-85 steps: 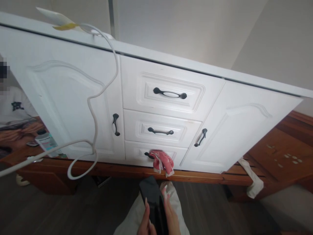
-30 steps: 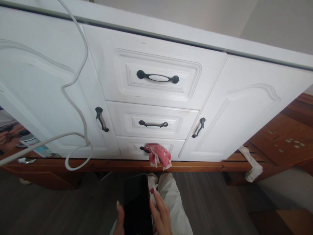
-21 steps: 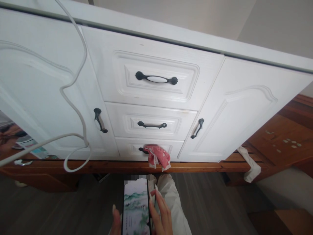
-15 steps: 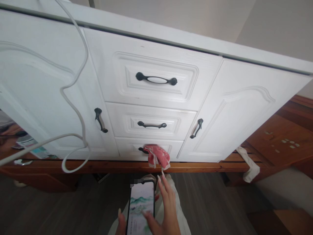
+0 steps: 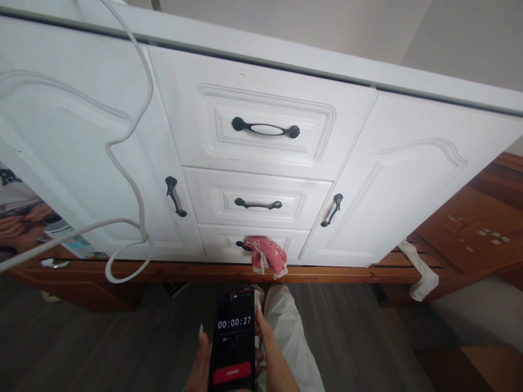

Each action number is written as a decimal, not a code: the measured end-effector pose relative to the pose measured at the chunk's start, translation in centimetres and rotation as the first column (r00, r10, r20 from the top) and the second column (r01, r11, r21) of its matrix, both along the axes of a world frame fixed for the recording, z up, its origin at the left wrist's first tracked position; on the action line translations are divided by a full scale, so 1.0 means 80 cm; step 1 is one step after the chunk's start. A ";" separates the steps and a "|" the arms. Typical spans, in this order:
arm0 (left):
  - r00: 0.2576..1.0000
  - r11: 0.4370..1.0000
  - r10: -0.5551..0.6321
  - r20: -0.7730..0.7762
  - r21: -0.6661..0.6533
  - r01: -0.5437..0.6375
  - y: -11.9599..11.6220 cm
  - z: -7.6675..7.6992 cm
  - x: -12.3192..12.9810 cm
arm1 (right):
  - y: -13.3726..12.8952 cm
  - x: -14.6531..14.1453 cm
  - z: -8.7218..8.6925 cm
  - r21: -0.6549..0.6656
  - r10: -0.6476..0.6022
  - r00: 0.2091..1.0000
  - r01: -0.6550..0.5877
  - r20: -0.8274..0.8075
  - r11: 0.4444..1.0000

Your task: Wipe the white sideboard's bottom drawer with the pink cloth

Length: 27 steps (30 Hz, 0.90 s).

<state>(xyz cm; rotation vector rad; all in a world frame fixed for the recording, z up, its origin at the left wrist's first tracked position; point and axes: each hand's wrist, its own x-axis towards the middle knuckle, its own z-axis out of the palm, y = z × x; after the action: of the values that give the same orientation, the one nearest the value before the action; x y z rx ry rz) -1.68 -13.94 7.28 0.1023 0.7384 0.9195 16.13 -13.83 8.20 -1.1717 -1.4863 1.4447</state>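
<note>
A phone [image 5: 232, 348] is held upright at the bottom centre, its dark screen showing a timer at 00:00:27 above a red button. My left hand [image 5: 199, 362] grips its left side, thumb along the edge. My right hand [image 5: 273, 354] holds the right edge, fingers partly hidden behind the phone. Just beyond, a pink cloth [image 5: 267, 256] hangs on the handle of the bottom drawer in a white cabinet [image 5: 261, 174].
A white cable [image 5: 141, 212] loops down the cabinet's left side. A wooden ledge [image 5: 327, 274] runs below the cabinet, with a pale cloth [image 5: 425, 277] draped at right. Packets [image 5: 75, 242] lie at left. My legs in light trousers [image 5: 292, 332] are below.
The phone screen has turned from a light landscape picture to a dark timer. My right hand has moved from over the screen to the phone's right edge. The view has shifted slightly.
</note>
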 end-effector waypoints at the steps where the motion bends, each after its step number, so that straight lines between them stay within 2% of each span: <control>1: 1.000 1.000 -0.004 0.024 0.003 0.004 0.000 0.001 0.002 | -0.001 -0.003 -0.003 -0.005 -0.003 1.000 0.003 -0.004 1.000; 5: 0.993 0.999 -0.041 0.110 -0.009 0.042 -0.002 0.009 0.010 | 0.000 -0.010 -0.022 -0.030 -0.062 0.997 0.061 -0.038 0.998; 10: 0.988 0.994 0.105 0.113 -0.056 -0.099 -0.004 0.028 0.019 | 0.000 -0.015 -0.042 -0.005 -0.122 0.992 0.122 -0.022 0.992; 13: 0.993 0.995 0.088 0.078 -0.048 -0.085 -0.003 0.032 0.019 | -0.001 -0.015 -0.045 0.024 -0.115 0.993 0.115 -0.010 0.993; 17: 0.993 0.997 0.077 0.095 0.005 -0.077 -0.003 0.030 0.017 | 0.000 -0.010 -0.041 0.071 -0.128 0.992 0.127 0.003 0.989; 22: 0.999 0.998 0.038 0.026 -0.045 -0.037 -0.002 0.022 0.011 | 0.001 -0.005 -0.037 0.076 -0.097 0.995 0.097 -0.009 0.992; 27: 0.995 0.995 0.094 0.018 0.036 -0.095 0.001 0.009 0.012 | 0.000 -0.010 -0.035 -0.013 -0.135 0.986 0.135 -0.093 0.991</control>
<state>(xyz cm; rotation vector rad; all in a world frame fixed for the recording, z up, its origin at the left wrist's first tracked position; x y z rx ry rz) -0.74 -13.85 8.02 0.0928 0.7159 1.0235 15.30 -13.80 5.40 -1.1687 -1.3139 1.3939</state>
